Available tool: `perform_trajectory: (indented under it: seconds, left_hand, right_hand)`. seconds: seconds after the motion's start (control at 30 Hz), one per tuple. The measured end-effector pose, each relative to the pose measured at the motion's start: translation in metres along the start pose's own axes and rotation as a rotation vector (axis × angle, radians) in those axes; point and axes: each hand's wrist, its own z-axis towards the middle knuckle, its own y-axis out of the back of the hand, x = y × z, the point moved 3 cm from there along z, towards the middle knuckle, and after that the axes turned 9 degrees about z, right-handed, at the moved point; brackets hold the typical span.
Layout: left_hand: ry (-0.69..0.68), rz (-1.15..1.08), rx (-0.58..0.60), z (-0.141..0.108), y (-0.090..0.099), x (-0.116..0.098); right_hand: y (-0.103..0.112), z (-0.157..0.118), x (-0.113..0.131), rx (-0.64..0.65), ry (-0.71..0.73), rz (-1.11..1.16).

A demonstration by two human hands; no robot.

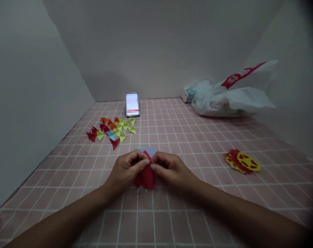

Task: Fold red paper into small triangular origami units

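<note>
Between my two hands is a piece of red paper (147,177), partly folded, with its lower part hanging toward me. My left hand (129,167) pinches it near the top with thumb and forefinger. From the other side my right hand (171,167) pinches the same upper area, the two thumbs almost meeting. Just behind the red paper lies a bluish-purple sheet stack (149,150), mostly covered by the hands. Fingers hide the exact fold at the top.
Several small folded paper figures (111,131) in red, orange, yellow and blue lie at the left. A phone (132,104) with a lit screen stands behind them. Red and yellow cut-out shapes (245,162) lie at the right; a white plastic bag (231,100) and a box (187,95) sit back right.
</note>
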Motion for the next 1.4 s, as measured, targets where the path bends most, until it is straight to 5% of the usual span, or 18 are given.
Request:
perform_trajectory:
  seconds: [0.37,0.63,1.4]
  left_hand:
    - [0.035,-0.209,-0.035,0.0028,0.0036,0.0043]
    - [0.084,-0.239,0.046,0.0024,-0.0027,0.0053]
    - [0.08,-0.086,-0.056,0.0007,-0.0014,-0.0006]
  right_hand:
    - [-0.0008,-0.0005,-0.0034,-0.094,-0.125,0.288]
    - [-0.0006,-0.0012,-0.0033,-0.08,-0.112,0.27]
    - [-0.0027,-0.0032,-0.0014,-0.046,-0.133,0.249]
